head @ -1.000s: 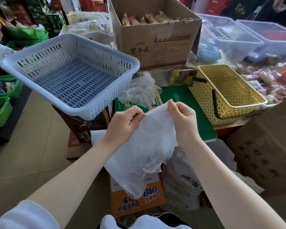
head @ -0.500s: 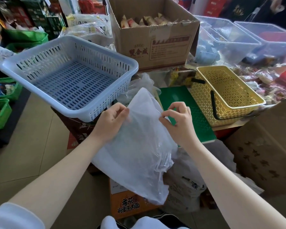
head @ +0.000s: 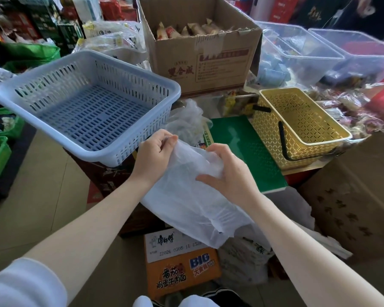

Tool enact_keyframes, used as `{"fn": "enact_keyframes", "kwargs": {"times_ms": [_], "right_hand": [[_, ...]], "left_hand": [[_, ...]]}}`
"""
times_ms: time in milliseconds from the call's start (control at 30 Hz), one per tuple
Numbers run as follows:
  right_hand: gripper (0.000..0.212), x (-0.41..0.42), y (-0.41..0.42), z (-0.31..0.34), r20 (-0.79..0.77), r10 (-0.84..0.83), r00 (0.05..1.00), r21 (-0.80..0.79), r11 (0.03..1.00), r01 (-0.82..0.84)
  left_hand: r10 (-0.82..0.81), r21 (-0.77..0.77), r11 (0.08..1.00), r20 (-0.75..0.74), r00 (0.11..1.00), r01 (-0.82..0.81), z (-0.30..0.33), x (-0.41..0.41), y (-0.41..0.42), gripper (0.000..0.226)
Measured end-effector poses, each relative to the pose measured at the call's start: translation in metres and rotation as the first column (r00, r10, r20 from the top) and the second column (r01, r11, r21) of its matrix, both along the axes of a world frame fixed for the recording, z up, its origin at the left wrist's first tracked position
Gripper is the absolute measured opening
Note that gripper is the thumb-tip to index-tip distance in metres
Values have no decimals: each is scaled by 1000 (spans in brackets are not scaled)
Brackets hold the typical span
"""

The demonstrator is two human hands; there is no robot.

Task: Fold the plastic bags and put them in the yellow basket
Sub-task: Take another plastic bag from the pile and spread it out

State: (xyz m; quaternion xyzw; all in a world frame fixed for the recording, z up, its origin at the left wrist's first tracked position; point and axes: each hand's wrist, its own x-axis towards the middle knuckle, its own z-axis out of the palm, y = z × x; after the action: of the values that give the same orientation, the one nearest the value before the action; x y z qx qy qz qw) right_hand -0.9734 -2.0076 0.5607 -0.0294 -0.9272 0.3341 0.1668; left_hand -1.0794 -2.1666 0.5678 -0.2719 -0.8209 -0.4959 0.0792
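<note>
- Left hand (head: 156, 155) pinching top edge of plastic bag (head: 193, 202); right hand (head: 227, 170) gripping bunched upper part.
- Bag hanging mid-air between forearms.
- Yellow basket (head: 319, 149) well apart, right, beside green board (head: 248, 151).

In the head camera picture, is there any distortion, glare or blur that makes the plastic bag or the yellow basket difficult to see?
Head view: wide-angle bending curves the edges, and the forearms look stretched; daylight gives a soft sheen on the green board; the plastic bag between the left hand and right hand is pale, with faint folds; the yellow basket is sharp; the far shelves look soft.
</note>
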Motion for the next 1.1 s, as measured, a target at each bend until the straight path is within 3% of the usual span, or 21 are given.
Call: {"fn": "enact_keyframes", "kwargs": {"times_ms": [67,100,167,267,367,500,567,633,800,967,1100], "right_hand": [[42,1,5,-4,-140,36,990,312,950,9],[36,1,8,-7,-206,42,978,389,920,42],[26,-2,9,-13,-271,-2,963,376,920,108],[15,-10,1,-15,-295,-137,946,211,956,204],[9,-11,-10,-7,-196,-125,973,-134,986,99],[20,-2,-26,0,-67,-79,995,-531,847,31],[17,-2,-33,-4,25,-75,997,-672,737,73],[19,0,-33,-11,135,39,990,-748,660,75],[19,8,-2,-13,390,350,852,-568,819,-77],[39,18,34,-20,698,238,675,-237,967,-96],[35,21,44,-32,721,239,650,-246,966,-82]], "left_hand": [[4,11,1000,1,1000,-4,2,1,2,24],[-1,19,1000,8,1000,1,5,2,2,26],[-21,21,1000,8,1000,21,10,4,4,28],[-9,-9,1000,-22,1000,8,13,7,6,24],[67,-37,997,-27,997,-68,10,3,3,26],[134,-59,989,-19,991,-135,-1,-6,-1,30],[129,-69,989,-21,991,-130,-8,-6,0,28],[81,-82,993,-32,996,-84,-12,-5,-1,25],[18,-77,997,-48,999,-22,-17,-6,-11,26],[139,18,990,46,989,-140,-13,-18,-26,17],[78,4,997,151,985,-79,-19,-22,-31,19]]}}
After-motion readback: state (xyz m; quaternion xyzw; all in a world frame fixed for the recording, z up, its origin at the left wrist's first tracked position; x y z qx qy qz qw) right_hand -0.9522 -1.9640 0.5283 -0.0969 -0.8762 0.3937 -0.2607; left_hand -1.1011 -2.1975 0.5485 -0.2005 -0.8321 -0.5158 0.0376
